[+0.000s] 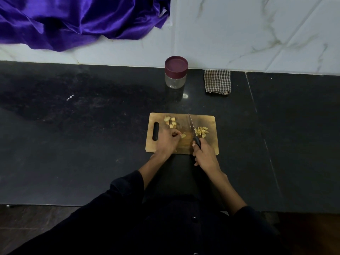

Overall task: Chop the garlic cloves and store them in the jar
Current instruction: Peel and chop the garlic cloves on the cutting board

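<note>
left hand point(166, 142) pinching garlic clove point(183, 135), knife point(193, 130) just right

No readable text, jar point(176, 74) seemingly unlabelled, cutting board point(206, 122) unmarked
</note>
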### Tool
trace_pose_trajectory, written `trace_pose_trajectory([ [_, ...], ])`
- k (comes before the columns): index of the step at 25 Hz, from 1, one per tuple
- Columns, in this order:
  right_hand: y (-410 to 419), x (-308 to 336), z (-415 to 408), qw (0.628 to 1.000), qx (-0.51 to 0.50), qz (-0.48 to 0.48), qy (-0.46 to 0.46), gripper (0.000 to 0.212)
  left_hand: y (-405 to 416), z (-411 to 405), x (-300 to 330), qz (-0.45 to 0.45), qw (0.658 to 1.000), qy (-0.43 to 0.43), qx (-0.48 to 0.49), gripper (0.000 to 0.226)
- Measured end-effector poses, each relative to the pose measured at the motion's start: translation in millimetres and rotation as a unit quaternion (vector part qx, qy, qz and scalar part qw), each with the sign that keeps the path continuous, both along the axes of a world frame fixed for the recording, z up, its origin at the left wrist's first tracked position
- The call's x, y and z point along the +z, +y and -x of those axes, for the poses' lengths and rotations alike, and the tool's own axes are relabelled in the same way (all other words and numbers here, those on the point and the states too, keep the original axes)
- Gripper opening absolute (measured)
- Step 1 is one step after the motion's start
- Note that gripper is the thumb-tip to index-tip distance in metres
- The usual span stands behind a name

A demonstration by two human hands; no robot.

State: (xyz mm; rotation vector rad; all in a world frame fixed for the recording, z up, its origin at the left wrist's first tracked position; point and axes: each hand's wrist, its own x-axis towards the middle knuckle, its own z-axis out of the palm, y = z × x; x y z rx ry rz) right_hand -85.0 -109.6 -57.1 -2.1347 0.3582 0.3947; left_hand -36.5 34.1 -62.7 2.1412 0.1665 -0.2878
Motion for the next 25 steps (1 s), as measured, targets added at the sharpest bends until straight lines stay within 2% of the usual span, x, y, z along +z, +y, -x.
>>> trace_pose_trajectory([
  [3, -2, -1, 2, 1.0, -0.003, -0.007, 0.001, 0.022, -3, 4, -3, -0.022, 1.0, -0.019, 0.009, 0.013],
  [7, -2, -1, 3, 1.0, -0.001, -0.004, 0.004, 0.022, -7, 5, 0, 0.006, 0.998, -0.011, 0.068, 0.013],
  [11, -1, 1, 2, 1.0, -0.001, -0.004, 0.008, 0.021, -10, 3, 1, -0.009, 0.996, -0.005, 0.087, 0.015],
  [16, -1, 3, 2, 1.0, -0.004, 0.0, 0.015, 0.019, -8, 5, 1, -0.003, 0.999, 0.031, 0.044, 0.024],
  [20, -1, 4, 3, 1.0, -0.002, 0.001, 0.016, 0.019, 4, 6, 1, -0.047, 0.999, -0.017, 0.01, 0.013],
  [25, 2, 12, 9, 0.999, 0.005, -0.017, 0.032, 0.019, 8, -3, 0, -0.085, 0.991, -0.043, -0.096, 0.03],
])
